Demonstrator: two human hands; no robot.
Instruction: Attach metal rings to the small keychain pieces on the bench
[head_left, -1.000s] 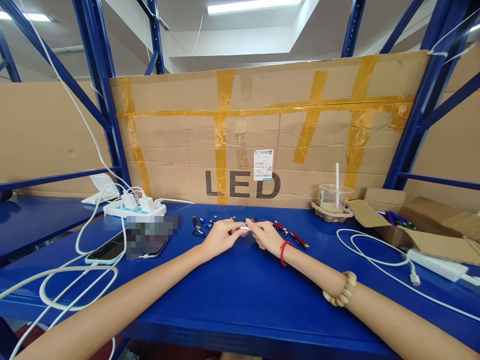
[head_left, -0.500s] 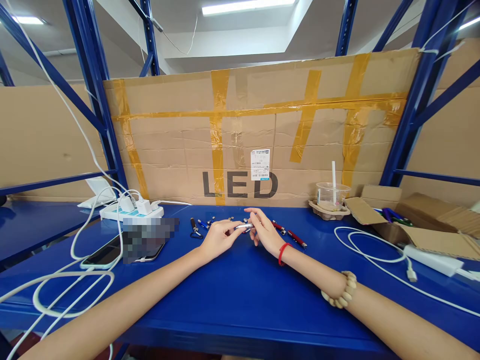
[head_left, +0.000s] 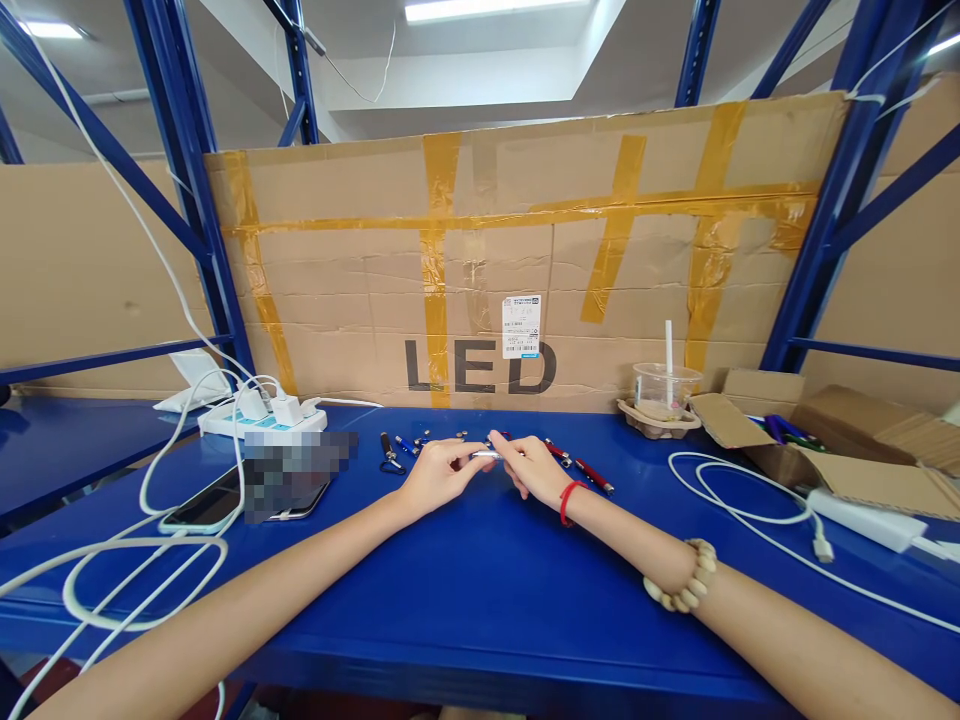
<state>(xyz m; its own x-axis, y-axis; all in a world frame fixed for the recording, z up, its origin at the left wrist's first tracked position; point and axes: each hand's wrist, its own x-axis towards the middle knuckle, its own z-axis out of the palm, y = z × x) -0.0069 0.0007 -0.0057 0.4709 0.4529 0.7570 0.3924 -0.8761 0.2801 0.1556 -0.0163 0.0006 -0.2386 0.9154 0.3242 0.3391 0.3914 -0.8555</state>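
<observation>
My left hand (head_left: 437, 473) and my right hand (head_left: 529, 464) meet over the blue table (head_left: 480, 580), both pinching a small silver pen-shaped torch (head_left: 486, 455) held level between their fingertips. Just behind the hands lie several small loose parts (head_left: 450, 437), a black keychain torch (head_left: 388, 450) and a blue one (head_left: 406, 446) to the left. Two red pen torches (head_left: 592, 475) lie right of my right hand. A red string circles my right wrist and a bead bracelet sits further up the forearm.
A taped cardboard wall marked LED (head_left: 480, 366) closes the back. At left are a power strip with chargers (head_left: 262, 415), a phone (head_left: 202, 508) and looping white cables (head_left: 135, 570). At right stand a plastic cup with straw (head_left: 666, 390), open cardboard boxes (head_left: 825, 450) and a white cable (head_left: 750, 500).
My right hand's fingers lifted and spread around the silver torch half a second ago, and have now closed down on it again. The left hand has kept its grip.
</observation>
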